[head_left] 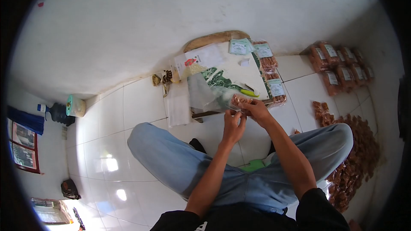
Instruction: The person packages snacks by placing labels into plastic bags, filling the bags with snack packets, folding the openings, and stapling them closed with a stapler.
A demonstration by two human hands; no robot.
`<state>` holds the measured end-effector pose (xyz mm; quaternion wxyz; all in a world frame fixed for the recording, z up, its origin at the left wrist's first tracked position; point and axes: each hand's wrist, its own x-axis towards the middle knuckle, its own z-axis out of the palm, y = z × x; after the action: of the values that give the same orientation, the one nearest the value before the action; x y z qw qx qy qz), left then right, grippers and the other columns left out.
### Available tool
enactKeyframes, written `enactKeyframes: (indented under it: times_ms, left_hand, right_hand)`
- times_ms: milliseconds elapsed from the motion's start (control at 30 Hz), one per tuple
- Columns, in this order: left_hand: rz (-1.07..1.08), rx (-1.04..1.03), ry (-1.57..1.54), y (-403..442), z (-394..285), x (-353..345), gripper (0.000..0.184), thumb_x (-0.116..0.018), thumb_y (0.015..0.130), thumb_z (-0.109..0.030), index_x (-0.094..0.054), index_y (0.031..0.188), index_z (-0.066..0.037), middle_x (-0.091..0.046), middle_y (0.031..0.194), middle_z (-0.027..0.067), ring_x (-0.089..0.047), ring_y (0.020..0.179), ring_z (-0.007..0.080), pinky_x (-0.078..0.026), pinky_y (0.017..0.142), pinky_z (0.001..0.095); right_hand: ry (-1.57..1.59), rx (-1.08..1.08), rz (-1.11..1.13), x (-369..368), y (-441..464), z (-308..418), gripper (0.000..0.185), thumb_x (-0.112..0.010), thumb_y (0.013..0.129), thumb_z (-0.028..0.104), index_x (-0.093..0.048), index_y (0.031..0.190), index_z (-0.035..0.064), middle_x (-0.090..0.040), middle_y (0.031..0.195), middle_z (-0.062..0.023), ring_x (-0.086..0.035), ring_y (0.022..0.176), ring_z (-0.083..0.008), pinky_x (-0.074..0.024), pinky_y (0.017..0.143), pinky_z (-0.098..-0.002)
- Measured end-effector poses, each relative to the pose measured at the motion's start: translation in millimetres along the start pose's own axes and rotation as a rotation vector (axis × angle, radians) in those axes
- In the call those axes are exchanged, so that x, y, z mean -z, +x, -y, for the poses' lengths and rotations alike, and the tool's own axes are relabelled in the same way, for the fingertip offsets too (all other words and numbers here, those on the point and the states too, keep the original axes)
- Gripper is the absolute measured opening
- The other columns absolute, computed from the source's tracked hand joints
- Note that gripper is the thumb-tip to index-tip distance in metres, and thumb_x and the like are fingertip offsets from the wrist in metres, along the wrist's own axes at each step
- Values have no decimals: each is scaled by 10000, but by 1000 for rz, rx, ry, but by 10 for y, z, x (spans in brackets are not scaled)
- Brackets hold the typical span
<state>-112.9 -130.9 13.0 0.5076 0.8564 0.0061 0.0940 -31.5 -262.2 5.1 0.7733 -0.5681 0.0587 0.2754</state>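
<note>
Both hands meet at the near edge of a low table. A small clear plastic packet of reddish-brown pieces is between them. My right hand is closed on the packet's right side. My left hand pinches its lower edge from below; the exact fingertip contact is partly hidden. Just beyond the packet, a yellow-green handled tool, perhaps a cutter or scissors, lies on the table. Thin clear plastic bags spread to the left of the packet over a green patterned surface.
Printed labels lie at the table's far side. Filled, labelled packs line its right edge. More packs are stacked by the wall. A big pile of small brown packets covers the floor at right, beside my knee.
</note>
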Motion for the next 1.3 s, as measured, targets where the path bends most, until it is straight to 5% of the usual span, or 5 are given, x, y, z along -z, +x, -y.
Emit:
enactKeyframes:
  times_ms: [233, 500, 933, 1067, 1300]
  left_hand:
    - [39, -38, 0, -30, 126, -52, 128, -621, 848, -153, -636, 863, -26, -477, 1020, 155, -483, 1011, 316, -393, 896, 391]
    - [91, -28, -49, 12, 152, -72, 118, -616, 823, -124, -634, 848, -10, -458, 1023, 170, -468, 1020, 336, -392, 919, 416]
    - [-92, 118, 268, -14, -133, -156, 182, -686, 774, -157, -610, 897, -47, -529, 933, 131, -548, 933, 295, -455, 823, 408]
    - [-338, -139, 189, 115, -274, -157, 281, -704, 763, -182, -603, 1001, -73, -530, 943, 137, -544, 949, 321, -448, 827, 439]
    - [-274, -146, 625, 455, -523, -157, 323, -697, 730, -172, -631, 1024, -57, -546, 969, 157, -544, 956, 338, -438, 850, 467]
  right_hand:
    - [-564, -84, -86, -108, -32, 378, 435, -801, 772, 229, -600, 1083, 0, -644, 964, -86, -609, 763, -148, -492, 598, -291]
    - [244, -252, 231, -99, 71, 389, 365, -605, 932, 233, -544, 1228, 28, -630, 1109, -73, -621, 923, -183, -511, 830, -331]
    - [95, -56, 201, -91, 223, 62, 420, -639, 921, 265, -505, 1251, 44, -580, 1138, -73, -581, 1042, -169, -487, 923, -351]
    - [163, -52, 184, -82, 304, -221, 390, -657, 891, 258, -547, 1206, 56, -589, 1110, -49, -565, 1044, -168, -460, 905, -359]
    - [-445, 677, 14, -196, 366, -574, 410, -675, 835, 226, -546, 1163, 16, -596, 1124, -129, -563, 1077, -276, -442, 919, -378]
